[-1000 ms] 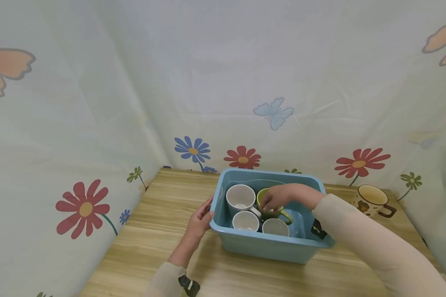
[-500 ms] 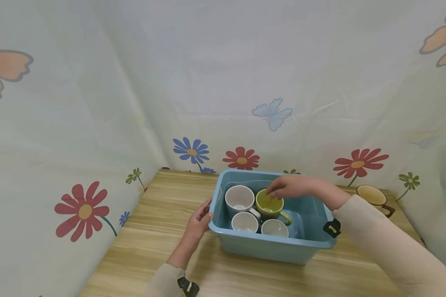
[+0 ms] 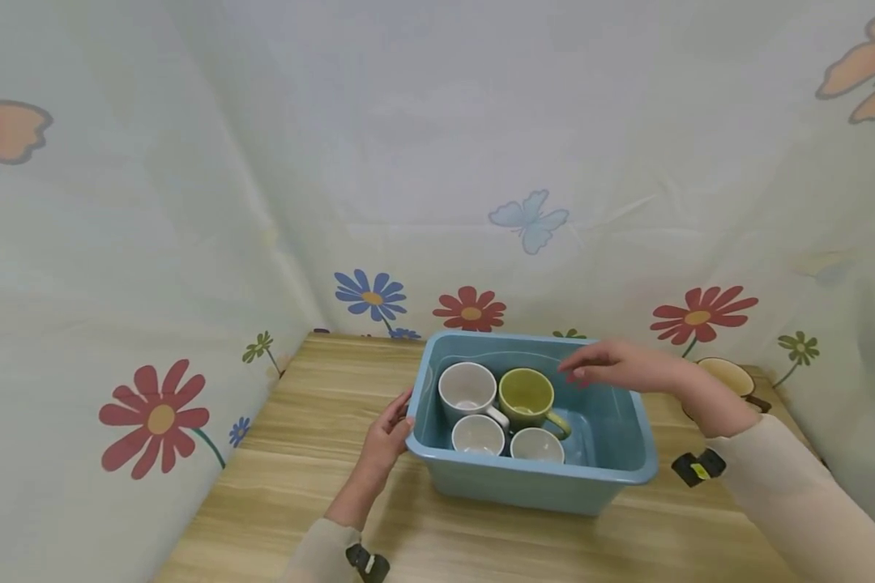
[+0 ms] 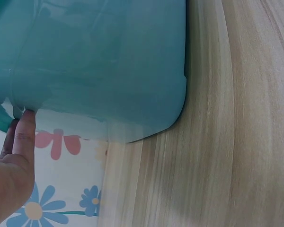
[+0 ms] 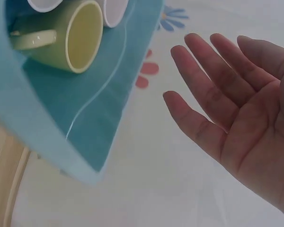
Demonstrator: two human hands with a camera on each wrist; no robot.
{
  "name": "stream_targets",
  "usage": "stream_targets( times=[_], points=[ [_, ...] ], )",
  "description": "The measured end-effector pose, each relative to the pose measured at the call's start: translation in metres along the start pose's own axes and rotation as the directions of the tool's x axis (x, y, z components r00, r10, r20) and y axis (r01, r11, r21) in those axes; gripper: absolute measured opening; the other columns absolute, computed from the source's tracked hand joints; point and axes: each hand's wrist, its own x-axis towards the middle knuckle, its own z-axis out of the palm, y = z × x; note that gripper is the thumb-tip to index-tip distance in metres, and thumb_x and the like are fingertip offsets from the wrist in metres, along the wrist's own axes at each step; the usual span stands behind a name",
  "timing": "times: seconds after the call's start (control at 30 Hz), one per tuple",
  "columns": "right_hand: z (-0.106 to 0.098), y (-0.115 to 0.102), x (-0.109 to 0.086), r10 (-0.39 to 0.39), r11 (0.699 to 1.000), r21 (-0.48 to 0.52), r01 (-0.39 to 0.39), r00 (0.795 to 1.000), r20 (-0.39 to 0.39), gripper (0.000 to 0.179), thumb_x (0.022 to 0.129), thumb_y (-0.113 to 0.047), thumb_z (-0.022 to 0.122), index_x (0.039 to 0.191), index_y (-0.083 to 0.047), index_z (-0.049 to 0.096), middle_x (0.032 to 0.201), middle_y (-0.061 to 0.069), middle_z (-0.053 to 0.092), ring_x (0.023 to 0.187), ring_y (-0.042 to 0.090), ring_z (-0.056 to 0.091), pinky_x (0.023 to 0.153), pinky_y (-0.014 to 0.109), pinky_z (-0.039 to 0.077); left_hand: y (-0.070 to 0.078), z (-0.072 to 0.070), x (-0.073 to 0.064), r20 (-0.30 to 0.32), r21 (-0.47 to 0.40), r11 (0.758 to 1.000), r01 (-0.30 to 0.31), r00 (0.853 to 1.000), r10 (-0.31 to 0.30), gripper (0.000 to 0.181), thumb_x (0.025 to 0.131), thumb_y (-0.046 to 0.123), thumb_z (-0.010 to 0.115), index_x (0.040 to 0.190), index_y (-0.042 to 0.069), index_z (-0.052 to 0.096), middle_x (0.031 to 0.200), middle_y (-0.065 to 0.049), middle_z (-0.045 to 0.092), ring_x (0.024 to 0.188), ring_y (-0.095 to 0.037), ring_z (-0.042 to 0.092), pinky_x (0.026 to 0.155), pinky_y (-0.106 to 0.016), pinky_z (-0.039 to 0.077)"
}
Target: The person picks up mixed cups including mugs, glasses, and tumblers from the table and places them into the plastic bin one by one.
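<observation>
A blue plastic tub (image 3: 518,486) stands on the wooden table. My left hand (image 3: 383,441) holds its left rim, thumb at the top edge; in the left wrist view the straight fingers (image 4: 24,135) reach the outer wall under the lip. Inside, a large white mug (image 3: 467,387) and a yellow-green mug (image 3: 527,395) stand upright at the back, handles toward the front right. Two smaller white cups, one at front left (image 3: 478,436) and one beside it (image 3: 537,445), sit before them. My right hand (image 3: 627,368) hovers over the tub's back right, fingers loosely extended, holding nothing.
A cream and brown mug (image 3: 727,376) stands on the table right of the tub, partly hidden behind my right forearm. A curtain with flowers and butterflies (image 3: 437,162) hangs behind the table (image 3: 335,380) and along its sides.
My right hand has risen out of the yellow-green mug and moved right, leaving the mug upright in the tub. The left hand has stayed at the left rim.
</observation>
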Motion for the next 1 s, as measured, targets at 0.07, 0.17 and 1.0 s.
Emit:
stream_targets(
  times=[0.07, 0.17, 1.0],
  points=[
    [-0.002, 0.006, -0.009, -0.006, 1.000, 0.020, 0.007, 0.999, -0.042, 0.035, 0.104, -0.016, 0.055, 0.133, 0.003, 0.063, 0.124, 0.021, 0.072, 0.108, 0.028, 0.072, 0.097, 0.050, 0.058, 0.000, -0.001, 0.000, 0.001, -0.002, 1.000, 0.005, 1.000, -0.005, 0.055, 0.102, 0.010, 0.050, 0.155, 0.003, 0.040, 0.150, -0.031, 0.050, 0.128, -0.035, 0.059, 0.093, -0.037, 0.060],
    [-0.004, 0.015, -0.022, -0.016, 0.999, 0.037, 0.021, 0.993, -0.115, 0.035, 0.105, -0.014, 0.054, 0.132, 0.006, 0.062, 0.121, 0.022, 0.073, 0.106, 0.015, 0.073, 0.095, 0.042, 0.060, -0.001, -0.001, -0.001, 0.004, 0.004, 1.000, 0.002, 1.000, -0.002, 0.055, 0.102, 0.012, 0.050, 0.156, 0.003, 0.040, 0.151, -0.031, 0.049, 0.130, -0.036, 0.059, 0.094, -0.038, 0.060],
    [0.008, 0.098, -0.092, 0.255, 0.961, 0.267, -0.077, 0.623, -0.739, 0.025, 0.106, -0.024, 0.054, 0.095, -0.043, 0.065, 0.082, -0.036, 0.063, 0.079, -0.016, 0.059, 0.071, 0.003, 0.049, -0.002, -0.002, 0.000, 0.009, -0.017, 1.000, 0.001, 1.000, 0.000, 0.056, 0.101, 0.012, 0.050, 0.155, 0.002, 0.040, 0.151, -0.031, 0.049, 0.129, -0.033, 0.058, 0.091, -0.031, 0.058]
  ],
)
